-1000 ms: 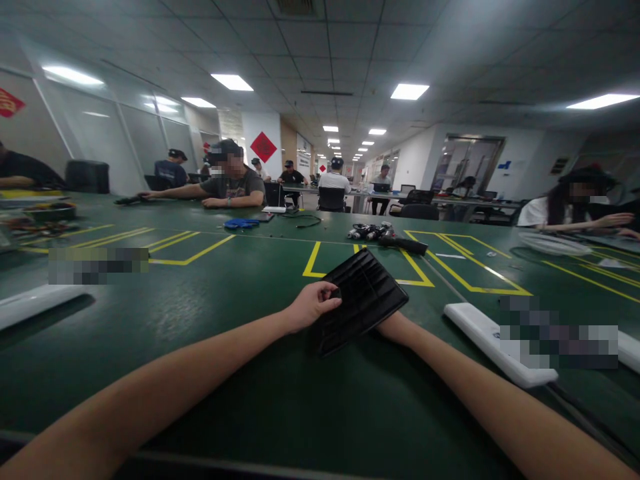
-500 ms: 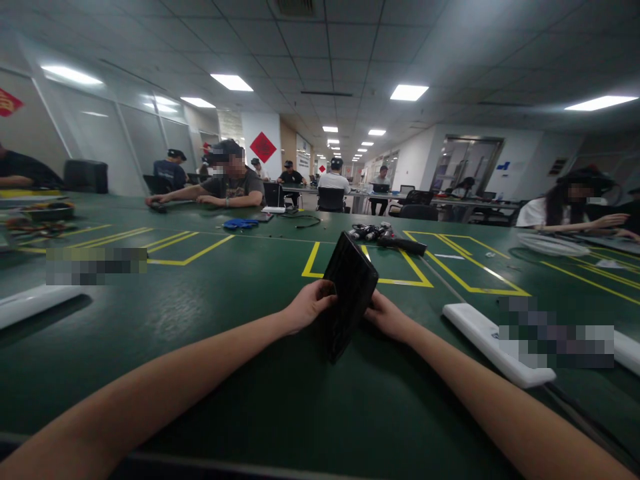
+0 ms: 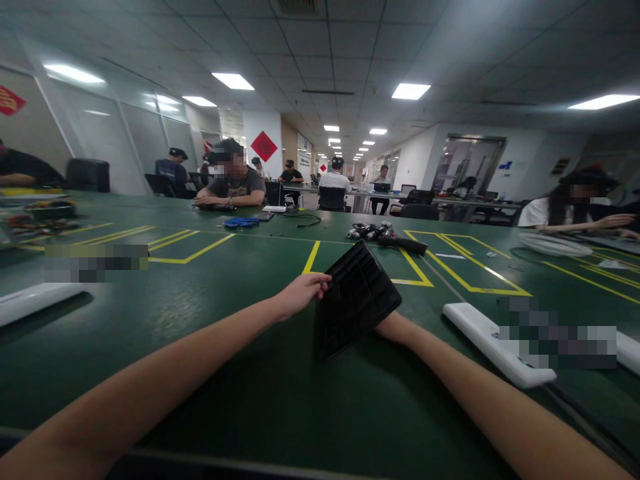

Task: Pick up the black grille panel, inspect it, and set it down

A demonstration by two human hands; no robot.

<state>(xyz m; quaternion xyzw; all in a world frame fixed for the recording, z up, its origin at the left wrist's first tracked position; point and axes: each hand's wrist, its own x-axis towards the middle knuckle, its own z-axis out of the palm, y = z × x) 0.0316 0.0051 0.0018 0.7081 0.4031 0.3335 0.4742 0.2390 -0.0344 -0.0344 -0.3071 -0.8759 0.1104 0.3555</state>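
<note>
A black rectangular tray-like panel (image 3: 357, 300), its visible face divided by a grid of ridges, is held tilted above the green table (image 3: 240, 393). At its left edge, my left hand (image 3: 305, 293) pinches it with the fingertips. My right hand (image 3: 393, 327) is at the panel's right side, and its fingers are hidden behind it. Beyond the panel lie a heap of dark cables (image 3: 371, 231) and a black cylindrical object (image 3: 407, 245).
Yellow tape lines (image 3: 210, 249) mark the table. White power strips lie to the right (image 3: 495, 343) and left (image 3: 37, 300). A blue item (image 3: 241, 222) sits farther back. Across the table a person (image 3: 233, 180) leans on it; another person (image 3: 560, 203) sits at right.
The black panel has turned so that its ridged face shows more broadly. My left hand has shifted slightly up and left along its edge. The person opposite has drawn an arm in.
</note>
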